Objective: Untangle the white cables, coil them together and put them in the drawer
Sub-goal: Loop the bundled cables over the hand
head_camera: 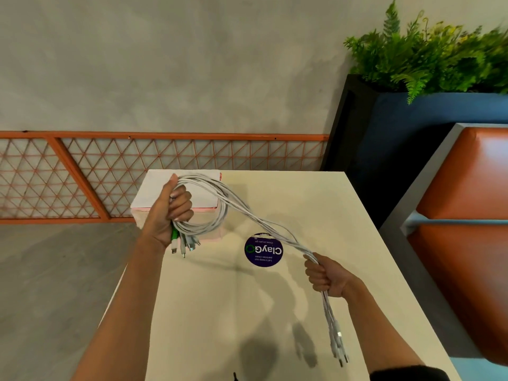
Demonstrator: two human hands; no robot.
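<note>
— While the left hand (173, 213) is up over the table (220, 312), what does it hold?
— Its fingers curl tight round a loop of the white cables (223, 213); plugs (182, 243) hang below it; a white box (151, 193) sits behind.
— And the right hand (325, 276)?
— It grips the same bunch; loose ends dangle under it.

Two bare forearms end in a bare left hand (167, 215) and a bare right hand (328, 277). A black fabric sleeve (406, 373) covers the right arm near the elbow. The left forearm is uncovered throughout.
</note>
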